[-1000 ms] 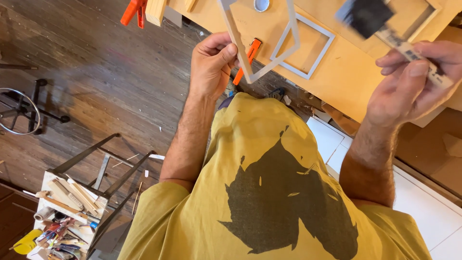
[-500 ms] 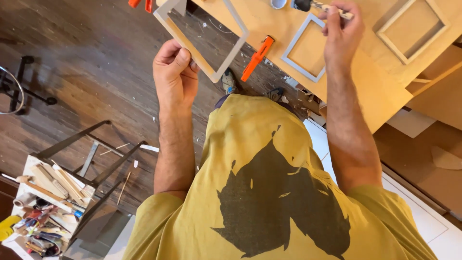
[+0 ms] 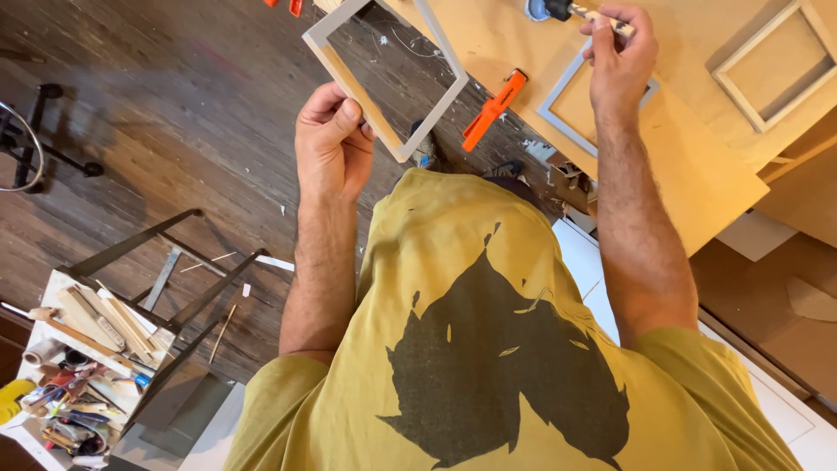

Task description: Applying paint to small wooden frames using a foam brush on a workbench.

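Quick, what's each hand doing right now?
Left hand: closed on a grey wooden frame.
Right hand: closed on a foam brush, over the workbench.

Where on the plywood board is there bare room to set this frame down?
Bare plywood board lies below the flat grey frame, toward the near corner, and between that frame and the pale frame. The far edge by the right hand and its brush is crowded.
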